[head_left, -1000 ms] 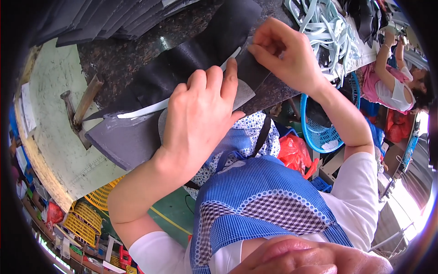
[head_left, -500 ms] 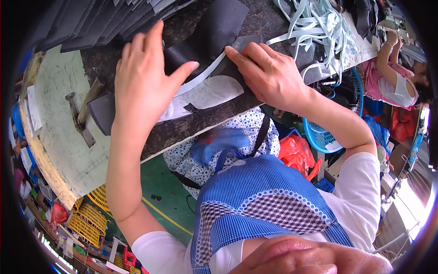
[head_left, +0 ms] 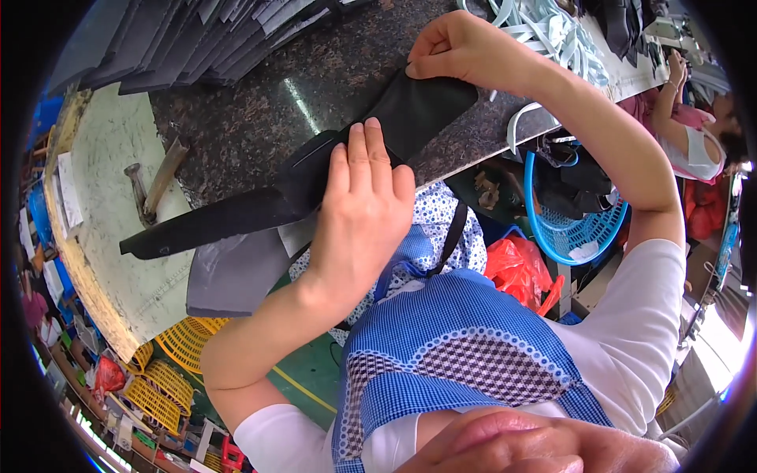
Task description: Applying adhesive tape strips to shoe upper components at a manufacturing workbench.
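A long black piece of leather-like sheet (head_left: 434,110) stretches across the dark speckled table (head_left: 244,118), partly folded over. My right hand (head_left: 477,51) pinches its far edge between thumb and fingers. Lower down, my left hand (head_left: 359,201) lies with straight fingers on the folded middle of the black piece. A narrow flap of it reaches left, past the table's dark part. Under that flap a grey sheet piece (head_left: 236,272) sticks out over the near table edge. My left palm hides part of the fold.
A hammer (head_left: 154,185) lies on the pale board (head_left: 114,189) at left. Stacked grey sheets (head_left: 189,39) fill the far left. Pale strips (head_left: 552,39) are heaped at far right. Beside the table stand a blue basket (head_left: 579,229) and a red bag (head_left: 520,272). Another person (head_left: 686,126) sits at right.
The black piece now lies spread over the pale strip and patch, which are covered. My right hand has moved up and away, pinching its edge. My left hand has come nearer and right, onto the fold.
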The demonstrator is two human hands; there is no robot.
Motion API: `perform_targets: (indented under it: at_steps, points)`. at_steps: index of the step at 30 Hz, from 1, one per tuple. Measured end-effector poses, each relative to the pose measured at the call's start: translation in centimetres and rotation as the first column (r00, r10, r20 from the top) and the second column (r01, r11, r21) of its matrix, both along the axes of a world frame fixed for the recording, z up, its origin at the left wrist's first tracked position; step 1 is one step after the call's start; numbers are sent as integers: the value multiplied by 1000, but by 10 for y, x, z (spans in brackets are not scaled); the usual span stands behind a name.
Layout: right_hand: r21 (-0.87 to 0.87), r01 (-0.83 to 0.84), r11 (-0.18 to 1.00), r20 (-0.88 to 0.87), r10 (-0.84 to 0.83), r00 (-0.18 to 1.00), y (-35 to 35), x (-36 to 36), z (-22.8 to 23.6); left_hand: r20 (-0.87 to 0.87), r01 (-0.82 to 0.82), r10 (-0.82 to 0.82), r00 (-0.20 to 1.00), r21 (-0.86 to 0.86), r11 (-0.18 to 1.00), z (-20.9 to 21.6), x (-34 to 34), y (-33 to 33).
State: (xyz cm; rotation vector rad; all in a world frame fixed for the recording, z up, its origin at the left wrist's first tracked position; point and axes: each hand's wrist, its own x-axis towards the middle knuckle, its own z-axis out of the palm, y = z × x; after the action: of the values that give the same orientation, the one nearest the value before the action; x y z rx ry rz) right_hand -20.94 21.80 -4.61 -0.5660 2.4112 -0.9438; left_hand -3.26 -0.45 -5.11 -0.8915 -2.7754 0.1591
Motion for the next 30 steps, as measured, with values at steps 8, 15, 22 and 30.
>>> perform_targets:
  at_steps: [8,15,22,30]
  points:
    - [254,-493,832,-831,449,329,-14,52,4,3,-62,66,998,-265,962,17,-4,9]
    - [-166,-473,865,-669,253,699,-33,73,1,10,-80,81,997,-52,995,35,-16,-33]
    - [-366,-122,923,74,160,984,-43,48,0,813,-505,-85,577,436,745,60,-70,-128]
    - [-58,-618,784,-555,489,673,-80,75,16,199,73,-127,972,257,964,28,-14,-132]
